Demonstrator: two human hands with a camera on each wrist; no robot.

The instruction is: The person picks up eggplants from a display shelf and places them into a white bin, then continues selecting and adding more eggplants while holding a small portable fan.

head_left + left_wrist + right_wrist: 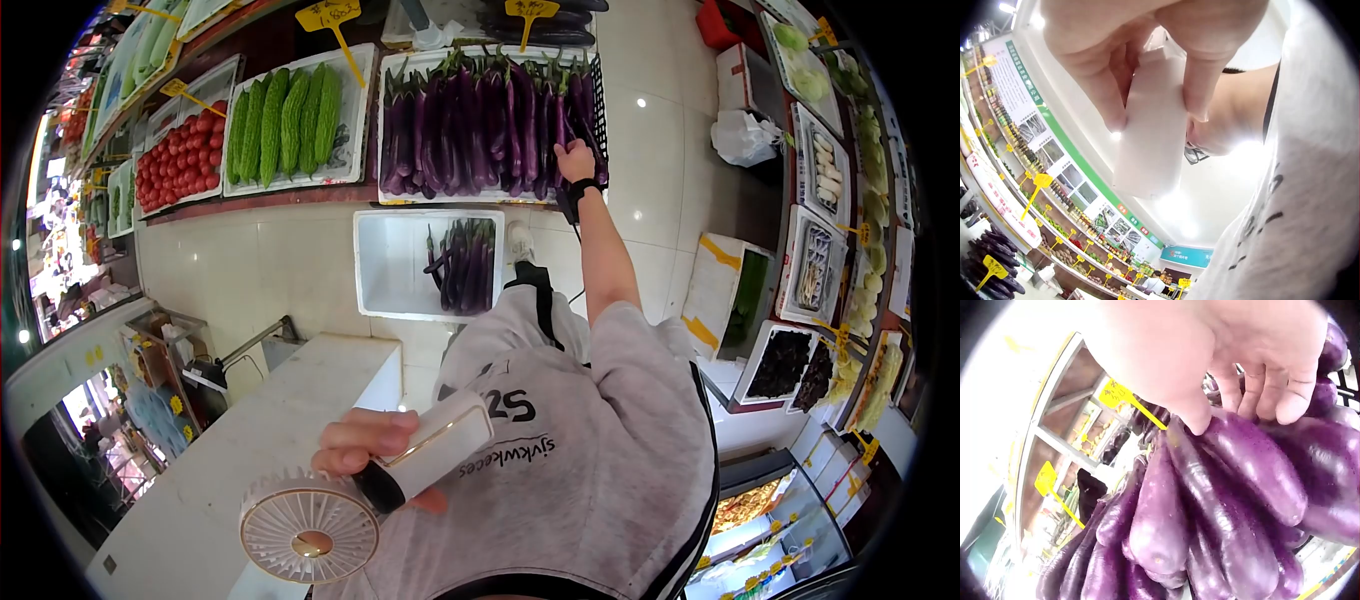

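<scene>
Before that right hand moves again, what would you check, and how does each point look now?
1. Right hand on an eggplant: ok, thumb and fingers touch it near its upper end.
2. Grip firm enough to lift: cannot tell; pressure does not show.
3. Eggplant clear of its neighbours: not ok, others lie against it.
4. Room in the white box: ok, its left part is bare; the eggplants inside lie to the right.
5. Left hand free to help: not ok, it holds a small fan.
</scene>
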